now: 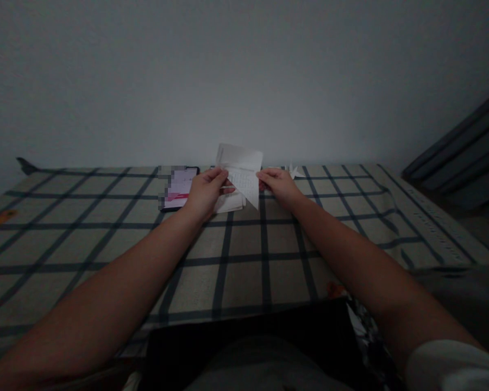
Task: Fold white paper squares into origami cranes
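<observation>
Left hand (206, 190) and right hand (279, 185) each pinch a paper sheet (244, 169) bearing one diagonal fold, so folding seems barely begun, with a phone (182, 187) at its nine o'clock.

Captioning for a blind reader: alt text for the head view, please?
The left hand and right hand hold a folded white paper sheet between them above a grey cloth with dark checks. A lit black smartphone lies to its left, a small white folded paper figure to its right.

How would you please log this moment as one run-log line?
left hand: pinches paper sheet | right hand: pinches paper sheet, opposite edge | phone: lit, on checked cloth, beside left hand
</observation>
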`<state>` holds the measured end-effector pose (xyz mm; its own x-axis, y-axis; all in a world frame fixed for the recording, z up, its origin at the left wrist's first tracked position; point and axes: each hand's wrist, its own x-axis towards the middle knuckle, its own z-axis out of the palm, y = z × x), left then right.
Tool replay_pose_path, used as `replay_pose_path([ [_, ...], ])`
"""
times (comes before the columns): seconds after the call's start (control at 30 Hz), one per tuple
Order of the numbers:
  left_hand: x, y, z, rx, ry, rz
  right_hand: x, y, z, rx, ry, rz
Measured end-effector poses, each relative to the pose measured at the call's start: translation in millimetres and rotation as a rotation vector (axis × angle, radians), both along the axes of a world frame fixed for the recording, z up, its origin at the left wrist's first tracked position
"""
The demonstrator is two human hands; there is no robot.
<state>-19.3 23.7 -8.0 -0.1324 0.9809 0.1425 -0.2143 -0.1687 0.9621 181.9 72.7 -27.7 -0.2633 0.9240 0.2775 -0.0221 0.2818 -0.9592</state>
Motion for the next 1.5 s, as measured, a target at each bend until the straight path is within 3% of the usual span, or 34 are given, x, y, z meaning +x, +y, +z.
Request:
replay_pose_path([
  [0.47,-2.5,2.8,0.5,0.024,-0.049,0.044,0.3,-3.6,4.4,0.018,-0.029,0.008],
  [0.67,-2.4,4.3,2.5,0.055,-0.017,0.149,2.1,-2.6,3.5,0.045,-0.082,0.01],
  [1.13,-7.1,8.5,-0.7,0.102,0.0,0.224,0.5,-5.0,4.6,0.04,-0.065,0.028],
  [1.33,-9.5,9.6,-2.8,0.12,0.052,0.239,-0.7,-7.6,7.3,0.008,-0.065,0.023],
  [1.5,-7.8,9.6,-3.9,0.119,-0.032,0.193,-0.2,-4.0,5.5,-0.012,-0.04,0.024],
])
